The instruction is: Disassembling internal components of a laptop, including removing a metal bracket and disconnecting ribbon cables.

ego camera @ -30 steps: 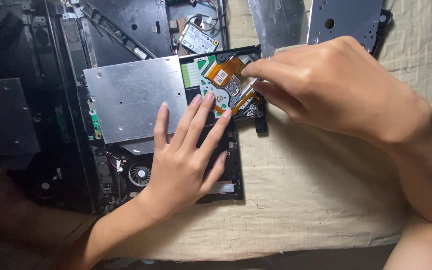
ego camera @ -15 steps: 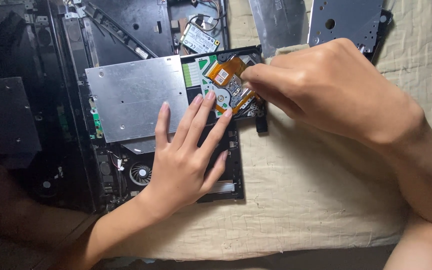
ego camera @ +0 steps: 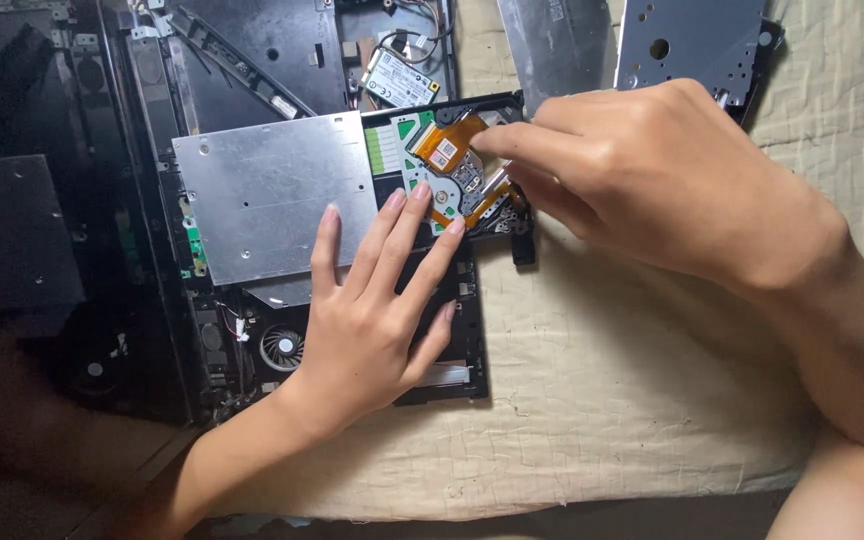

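Observation:
An optical drive (ego camera: 272,195) with a silver metal cover lies across an opened black laptop chassis (ego camera: 242,60). Its right end is uncovered, showing a green circuit board (ego camera: 397,150) and an orange ribbon cable (ego camera: 442,145). My left hand (ego camera: 372,310) rests flat, fingers spread, with its fingertips on the drive's right part next to the board. My right hand (ego camera: 652,180) reaches in from the right, its fingertips pinched over the exposed mechanism. A thin silvery tool (ego camera: 492,182) pokes out below them, next to the orange cable.
A small cooling fan (ego camera: 280,348) sits in the chassis below the drive. A small wireless card (ego camera: 400,82) lies at the top. Two grey metal plates (ego camera: 562,40) (ego camera: 692,40) lie at the top right on a beige cloth (ego camera: 602,400).
My right hand's fingertips have shifted very slightly over the exposed mechanism. My left hand stays flat in the same place.

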